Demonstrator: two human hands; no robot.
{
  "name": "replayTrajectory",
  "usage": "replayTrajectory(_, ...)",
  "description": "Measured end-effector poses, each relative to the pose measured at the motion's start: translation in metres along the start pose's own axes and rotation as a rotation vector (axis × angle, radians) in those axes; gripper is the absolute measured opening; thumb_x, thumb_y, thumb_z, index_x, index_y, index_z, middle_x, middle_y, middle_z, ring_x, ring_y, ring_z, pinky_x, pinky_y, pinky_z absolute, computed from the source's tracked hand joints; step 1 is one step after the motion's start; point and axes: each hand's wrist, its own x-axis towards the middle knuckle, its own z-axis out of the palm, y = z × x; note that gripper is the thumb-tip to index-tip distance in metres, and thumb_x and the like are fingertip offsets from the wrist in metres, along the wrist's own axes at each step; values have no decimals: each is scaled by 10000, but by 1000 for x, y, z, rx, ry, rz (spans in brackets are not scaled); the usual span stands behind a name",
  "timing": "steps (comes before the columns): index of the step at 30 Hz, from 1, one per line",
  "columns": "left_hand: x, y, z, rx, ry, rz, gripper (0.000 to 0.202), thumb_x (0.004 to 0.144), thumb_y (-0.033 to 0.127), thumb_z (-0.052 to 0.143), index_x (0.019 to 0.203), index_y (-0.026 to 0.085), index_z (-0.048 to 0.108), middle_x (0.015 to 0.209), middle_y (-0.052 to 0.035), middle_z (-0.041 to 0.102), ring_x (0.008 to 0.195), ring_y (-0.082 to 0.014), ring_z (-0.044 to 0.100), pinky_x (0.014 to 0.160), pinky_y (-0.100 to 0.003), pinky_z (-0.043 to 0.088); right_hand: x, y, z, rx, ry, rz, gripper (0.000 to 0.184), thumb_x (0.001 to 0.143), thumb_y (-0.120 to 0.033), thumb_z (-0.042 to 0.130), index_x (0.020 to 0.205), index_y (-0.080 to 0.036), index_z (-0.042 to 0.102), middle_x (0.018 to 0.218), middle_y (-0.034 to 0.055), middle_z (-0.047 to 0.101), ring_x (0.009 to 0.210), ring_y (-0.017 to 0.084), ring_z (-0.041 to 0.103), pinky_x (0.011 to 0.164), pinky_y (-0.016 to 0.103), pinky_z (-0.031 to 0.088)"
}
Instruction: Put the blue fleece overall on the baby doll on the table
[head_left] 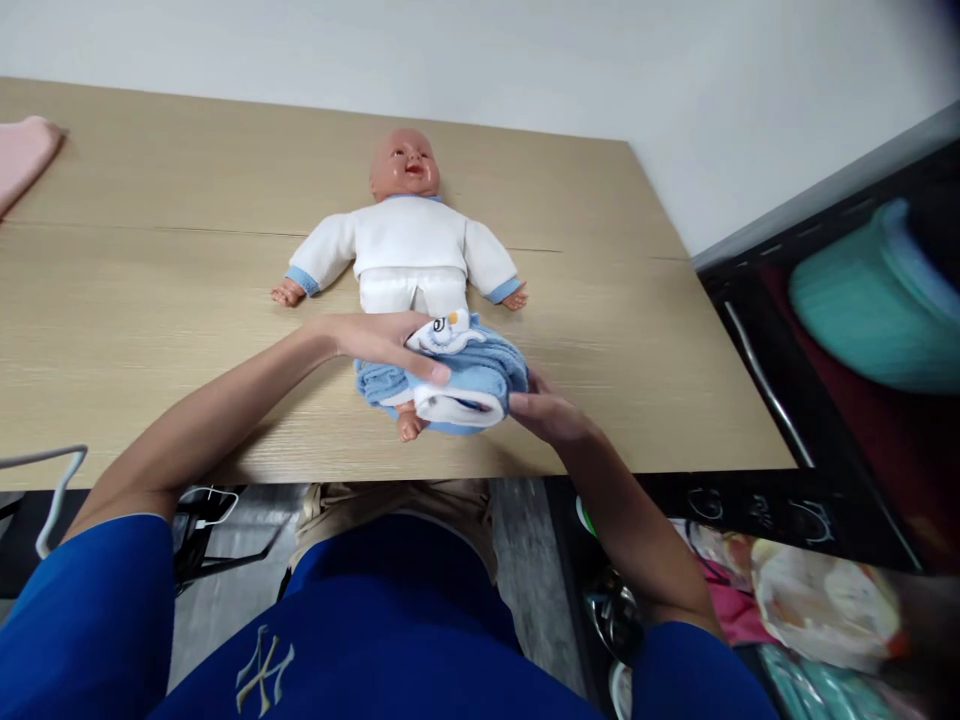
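Note:
A baby doll (410,235) lies on its back on the table, dressed in a white top with blue cuffs and white bottoms. Over its lower legs sits a bunched blue and white terry garment (480,370) with a cartoon face on it. My left hand (382,340) grips the garment from the left, thumb on top and most fingers hidden behind the cloth. At the garment's right edge, my right hand (551,408) pinches it with the thumb in front. One bare doll foot (409,424) shows below the cloth; the other is hidden.
The wooden table (150,330) ends just in front of my body. A pink cloth (26,155) lies at its far left. To the right stands a dark rack with a teal container (877,300), above plastic-wrapped items (821,600). A white cable (64,490) hangs at the left edge.

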Motion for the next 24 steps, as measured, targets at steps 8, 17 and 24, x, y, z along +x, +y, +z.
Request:
replayTrajectory(8,-1,14,21,22,-187,-21,454,756,556,1083,889,206,825,741,-58,803,711,-252,787,687,-353,664,-22,-11,45,-236,376,-38,556,832,-580,1036,1242,-257,847,1242,101,902,1184,368,857,1133,555,701)
replayTrajectory(17,4,12,27,154,111,-15,486,892,567,933,1168,182,821,1124,-69,868,1031,-265,804,959,-371,613,-20,-8,63,-420,622,-81,382,1003,-497,800,1291,-247,819,1201,90,908,1131,360,855,1040,510,704)
replayTrajectory(24,7,6,34,89,133,-25,457,780,451,1027,1089,174,835,1090,-89,891,967,-252,816,915,-379,646,-25,-8,78,-405,565,38,445,949,-487,834,1337,-269,820,1276,126,905,1286,451,825,1153,612,663)
